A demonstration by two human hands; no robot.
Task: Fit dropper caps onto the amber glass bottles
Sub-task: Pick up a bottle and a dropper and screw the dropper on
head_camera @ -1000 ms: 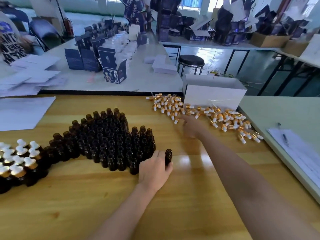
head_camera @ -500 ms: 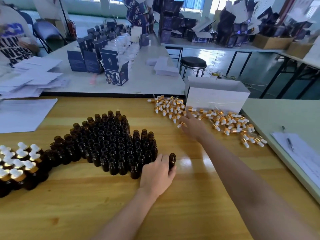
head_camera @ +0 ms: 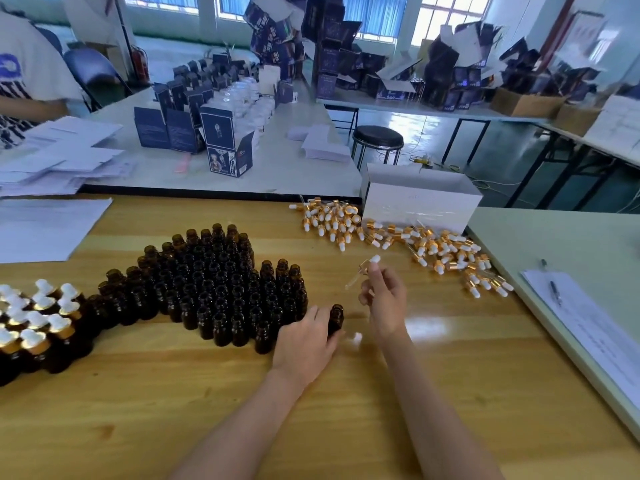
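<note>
My left hand [head_camera: 304,341] grips a single open amber bottle [head_camera: 336,317] standing upright on the wooden table, just right of a dense cluster of uncapped amber bottles [head_camera: 221,282]. My right hand [head_camera: 384,299] hovers above and right of that bottle and pinches one dropper cap [head_camera: 367,268]; its white bulb points up and its glass pipette slants down to the left. A loose pile of gold-and-white dropper caps [head_camera: 408,240] lies further back on the right. Capped bottles [head_camera: 34,323] stand at the far left.
A white box [head_camera: 419,199] stands behind the cap pile. Paper sheets [head_camera: 45,226] lie at the table's back left. On the adjoining pale table at the right is a clipboard with a pen [head_camera: 554,289]. A person [head_camera: 27,81] sits at the far table among dark cartons.
My right hand has left the cap pile and drawn back toward me, now holding one dropper cap raised near the bottle. My left hand has kept its grip on the bottle.
</note>
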